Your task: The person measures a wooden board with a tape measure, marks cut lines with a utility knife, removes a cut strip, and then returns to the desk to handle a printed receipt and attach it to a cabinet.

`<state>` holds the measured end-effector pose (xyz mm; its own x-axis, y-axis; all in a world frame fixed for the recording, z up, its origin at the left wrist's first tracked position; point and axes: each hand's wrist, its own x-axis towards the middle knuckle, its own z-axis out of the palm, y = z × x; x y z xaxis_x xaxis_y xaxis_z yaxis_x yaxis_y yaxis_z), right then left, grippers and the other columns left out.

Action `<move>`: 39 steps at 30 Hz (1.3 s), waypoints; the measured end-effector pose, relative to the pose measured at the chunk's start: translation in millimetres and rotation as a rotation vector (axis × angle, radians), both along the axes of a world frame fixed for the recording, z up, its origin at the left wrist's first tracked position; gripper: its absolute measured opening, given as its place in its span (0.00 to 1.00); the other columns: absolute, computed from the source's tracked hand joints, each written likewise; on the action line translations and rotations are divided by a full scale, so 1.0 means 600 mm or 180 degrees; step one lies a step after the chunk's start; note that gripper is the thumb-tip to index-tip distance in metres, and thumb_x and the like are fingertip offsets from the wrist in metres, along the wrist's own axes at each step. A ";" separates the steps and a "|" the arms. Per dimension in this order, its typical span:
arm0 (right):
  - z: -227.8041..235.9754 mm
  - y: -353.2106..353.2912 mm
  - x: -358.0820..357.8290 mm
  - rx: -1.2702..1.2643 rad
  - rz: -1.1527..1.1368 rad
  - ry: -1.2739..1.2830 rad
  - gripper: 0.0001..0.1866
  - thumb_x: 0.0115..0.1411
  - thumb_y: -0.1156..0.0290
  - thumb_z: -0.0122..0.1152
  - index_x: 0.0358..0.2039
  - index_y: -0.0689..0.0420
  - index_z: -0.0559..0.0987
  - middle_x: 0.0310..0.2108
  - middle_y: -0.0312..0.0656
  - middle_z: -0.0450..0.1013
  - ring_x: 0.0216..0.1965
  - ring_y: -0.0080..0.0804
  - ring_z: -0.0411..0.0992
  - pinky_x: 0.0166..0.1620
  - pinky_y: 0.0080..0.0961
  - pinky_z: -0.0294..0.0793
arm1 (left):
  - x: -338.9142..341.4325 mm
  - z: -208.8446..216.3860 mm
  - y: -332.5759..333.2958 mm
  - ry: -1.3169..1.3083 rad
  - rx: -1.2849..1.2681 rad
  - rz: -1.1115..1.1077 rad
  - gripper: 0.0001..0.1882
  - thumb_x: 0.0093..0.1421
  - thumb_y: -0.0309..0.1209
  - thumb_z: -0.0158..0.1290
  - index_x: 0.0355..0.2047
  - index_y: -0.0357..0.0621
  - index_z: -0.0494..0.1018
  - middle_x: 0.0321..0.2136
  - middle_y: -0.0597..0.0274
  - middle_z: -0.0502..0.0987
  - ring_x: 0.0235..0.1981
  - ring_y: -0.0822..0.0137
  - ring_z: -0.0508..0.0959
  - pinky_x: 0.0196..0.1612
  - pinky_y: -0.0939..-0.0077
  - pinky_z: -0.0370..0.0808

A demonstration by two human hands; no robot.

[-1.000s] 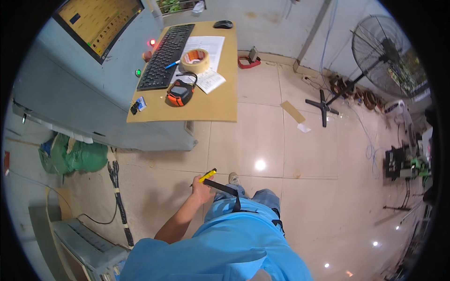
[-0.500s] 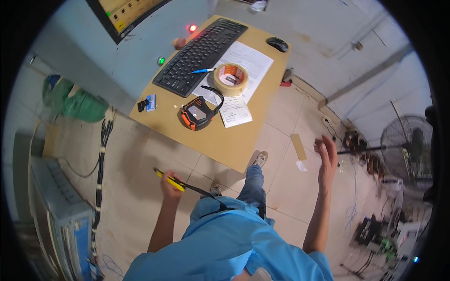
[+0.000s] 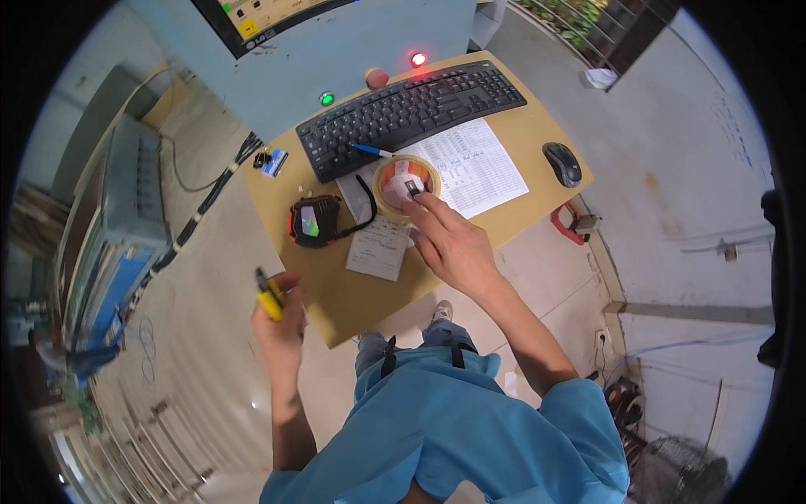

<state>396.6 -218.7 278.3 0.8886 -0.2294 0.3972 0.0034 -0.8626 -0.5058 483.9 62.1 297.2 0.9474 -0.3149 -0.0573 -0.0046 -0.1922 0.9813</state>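
Head view, two hands at a wood-coloured tabletop [image 3: 336,294]. With my left hand [image 3: 281,323], low and just off the near-left edge of the tabletop, I grip a yellow-and-black tool [image 3: 270,298], slender and pen-like, its dark end tilted upward; hand and tool are slightly blurred. My right hand [image 3: 460,252] extends over the tabletop, palm down, with bent fingers at the near rim of a roll of adhesive tape [image 3: 390,183]; I cannot tell whether these fingers are closed on it. The roll lies flat near the middle of the tabletop, partly over a printed sheet [image 3: 483,168]. A blue-and-white pen [image 3: 372,151] lies just beyond the roll, at the near edge of a black keyboard [image 3: 411,118]. Left of the roll rests a black-and-orange tape measure [image 3: 315,223], its looped strap curving toward the roll; a small paper slip [image 3: 378,252] lies on the near side. At the far left corner sit a small blue-and-white packet [image 3: 274,163] and a black clip [image 3: 262,160], side by side; at the right, a black mouse [image 3: 562,164]. Behind the keyboard glow a green button [image 3: 327,99] and a red light [image 3: 419,60].
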 end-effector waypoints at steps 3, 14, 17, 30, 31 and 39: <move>-0.020 -0.021 0.008 0.0091 0.0215 -0.0390 0.23 0.57 0.77 0.65 0.54 0.52 0.78 0.52 0.41 0.73 0.48 0.43 0.78 0.43 0.35 0.82 | -0.036 -0.013 -0.076 -0.1123 0.1110 -0.0243 0.19 0.62 0.32 0.62 0.50 0.35 0.75 0.37 0.58 0.77 0.27 0.72 0.76 0.29 0.77 0.71; -0.024 -0.092 -0.042 0.0638 0.0405 -0.0914 0.16 0.57 0.82 0.63 0.46 0.58 0.80 0.45 0.44 0.74 0.46 0.44 0.76 0.45 0.35 0.80 | -0.087 -0.009 -0.183 -0.0927 0.2514 0.0266 0.36 0.52 0.41 0.69 0.58 0.39 0.69 0.52 0.50 0.73 0.48 0.49 0.80 0.48 0.58 0.78; -0.022 -0.112 -0.052 0.0685 0.0466 -0.0884 0.16 0.57 0.82 0.64 0.47 0.59 0.80 0.46 0.44 0.74 0.46 0.46 0.76 0.46 0.35 0.79 | -0.078 -0.006 -0.181 -0.0884 0.2568 0.0183 0.38 0.51 0.42 0.70 0.58 0.39 0.69 0.53 0.49 0.73 0.50 0.49 0.79 0.49 0.59 0.77; 0.003 -0.150 -0.046 0.0259 0.1570 -0.0229 0.16 0.56 0.82 0.65 0.45 0.58 0.80 0.53 0.42 0.74 0.52 0.47 0.74 0.53 0.37 0.78 | -0.071 -0.015 -0.182 -0.0645 0.2678 0.0347 0.31 0.53 0.46 0.67 0.50 0.37 0.73 0.49 0.45 0.76 0.47 0.44 0.80 0.49 0.53 0.77; 0.004 -0.156 -0.036 0.0232 0.1648 -0.0131 0.16 0.55 0.81 0.66 0.45 0.58 0.80 0.53 0.42 0.74 0.52 0.47 0.74 0.53 0.37 0.78 | -0.073 -0.013 -0.185 -0.0561 0.2688 0.0400 0.31 0.53 0.46 0.67 0.50 0.37 0.73 0.49 0.45 0.76 0.47 0.45 0.80 0.49 0.53 0.77; 0.025 -0.191 0.005 0.0723 0.1977 -0.0411 0.14 0.56 0.78 0.68 0.43 0.59 0.80 0.48 0.44 0.76 0.46 0.49 0.77 0.48 0.36 0.79 | -0.085 -0.004 -0.221 -0.0300 0.2412 0.0960 0.32 0.54 0.45 0.68 0.52 0.38 0.72 0.45 0.46 0.80 0.45 0.47 0.82 0.47 0.54 0.77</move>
<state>399.6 -333.3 293.6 0.8311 0.2185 0.5113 0.5372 -0.5532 -0.6367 432.8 -70.4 295.1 0.9966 0.0463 -0.0681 0.0774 -0.8089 0.5828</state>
